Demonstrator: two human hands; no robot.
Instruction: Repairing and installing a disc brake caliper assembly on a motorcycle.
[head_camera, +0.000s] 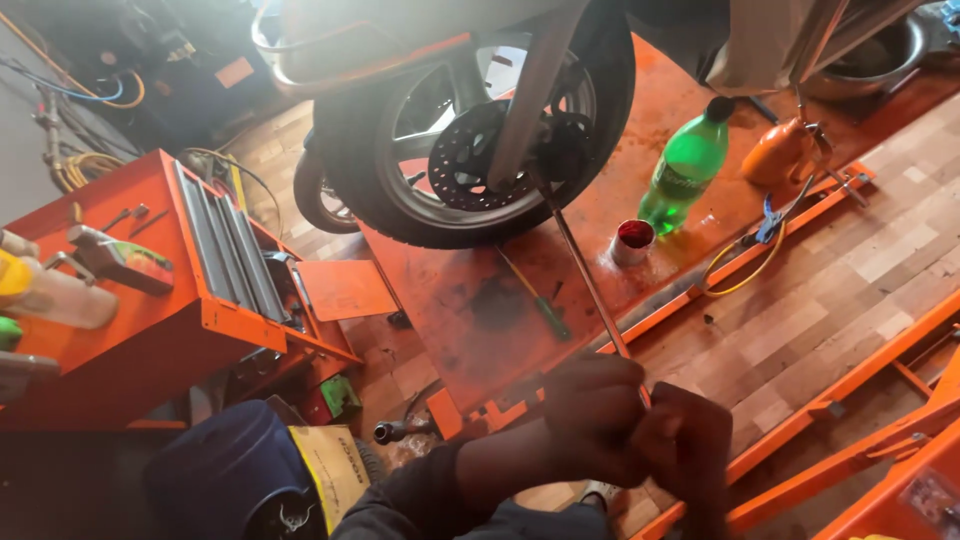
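Long thin metal rod (585, 275) running from the axle region of the motorcycle front wheel (470, 140) down to the near edge of the orange lift platform (480, 320); left hand (592, 420) and right hand (690, 450) both closed round its near end, side by side and touching. The rod appears stiff, fairly light and smooth, probably slick if oily; a grip close to the end, as shown, gives leverage, though a grasp nearer the wheel would steady it better. Below the wheel lies a green-handled screwdriver (535, 300); right of the wheel stand a small cup (632, 240) and a green bottle (685, 170); left of the wheel, an orange tool cart (150, 290).
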